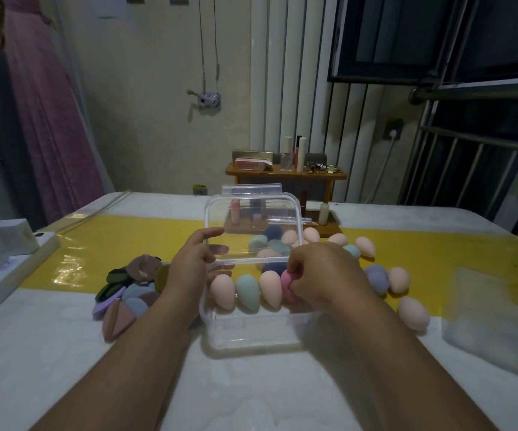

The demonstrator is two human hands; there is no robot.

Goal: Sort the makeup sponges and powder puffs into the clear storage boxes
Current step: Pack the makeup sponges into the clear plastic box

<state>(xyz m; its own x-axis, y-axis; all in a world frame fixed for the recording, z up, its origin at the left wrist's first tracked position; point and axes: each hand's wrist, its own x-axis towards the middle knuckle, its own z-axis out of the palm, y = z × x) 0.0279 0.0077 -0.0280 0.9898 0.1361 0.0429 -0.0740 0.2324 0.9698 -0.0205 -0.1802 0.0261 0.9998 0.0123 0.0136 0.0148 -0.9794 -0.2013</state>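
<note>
Person, 2 arms in view. Left hand (189,269), right hand (323,275): both bare. Forearms: bare from lower frame edge to wrists. Left thumbnail: plain.

On the counter (65,368), the left hand (189,269) holds the lid (251,225) of a clear box (251,334) upright while the right hand (323,272) pinches a pink sponge (287,286) beside three sponges (247,293) lined up inside, with loose sponges (399,279) behind and right, and powder puffs (127,293) piled left.
</note>
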